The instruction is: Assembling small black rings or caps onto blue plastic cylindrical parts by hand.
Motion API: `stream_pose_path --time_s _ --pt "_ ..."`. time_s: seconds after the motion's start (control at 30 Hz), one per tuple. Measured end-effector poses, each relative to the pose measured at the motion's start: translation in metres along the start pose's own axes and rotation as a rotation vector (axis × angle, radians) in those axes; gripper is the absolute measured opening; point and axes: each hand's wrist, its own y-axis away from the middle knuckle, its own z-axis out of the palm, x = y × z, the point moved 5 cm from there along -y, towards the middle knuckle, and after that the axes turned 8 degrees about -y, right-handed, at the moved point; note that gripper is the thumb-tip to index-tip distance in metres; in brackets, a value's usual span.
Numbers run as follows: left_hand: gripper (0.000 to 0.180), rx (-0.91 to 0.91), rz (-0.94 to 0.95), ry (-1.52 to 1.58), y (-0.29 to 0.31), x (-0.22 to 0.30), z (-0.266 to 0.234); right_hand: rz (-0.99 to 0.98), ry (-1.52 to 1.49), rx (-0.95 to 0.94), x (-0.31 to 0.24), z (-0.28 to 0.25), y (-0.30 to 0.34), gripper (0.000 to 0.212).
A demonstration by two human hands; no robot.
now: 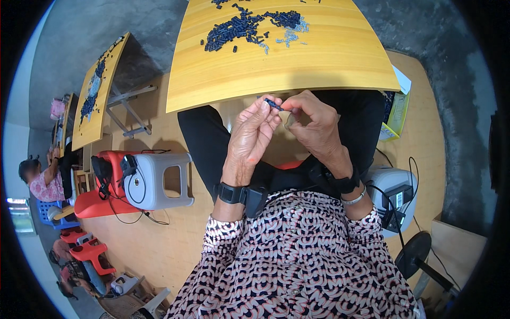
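Observation:
Just off the table's near edge, my left hand (248, 132) pinches a small dark blue-black part (273, 104) between thumb and fingertips. My right hand (317, 126) is closed close against the part's right end, thumb and forefinger pressed together. A thin, pale curved thing (289, 120) shows under its fingers; its kind is unclear, and what the fingertips grip is hidden. Farther off on the yellow wooden table (276, 69) lie a loose heap of similar dark parts (234, 33), a smaller dark pile (287, 19) and scattered small silvery pieces (291, 37).
A yellow bin (394, 122) stands at the table's right. Grey stools (154, 183) with black devices and cables flank me, a red stool (90, 199) beside the left one. Far left, a person (47, 182) sits near another table (106, 85) bearing parts.

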Motion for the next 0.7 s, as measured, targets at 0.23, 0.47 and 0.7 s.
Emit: stream_pose_path --time_s 0.23,0.47,0.7 --pt "0.017 0.02 0.011 -0.052 -0.0007 -0.0008 0.0 -0.09 0.058 0.024 0.0009 0.0009 0.0032 0.024" --pt "0.018 -0.007 0.019 -0.081 0.0007 0.0004 0.0003 -0.178 0.007 0.023 -0.0002 0.0006 0.0045 0.027" --pt "0.017 0.0 0.028 -0.06 0.0008 -0.0024 0.0027 -0.271 0.023 0.016 -0.0018 0.0025 0.0038 0.029"
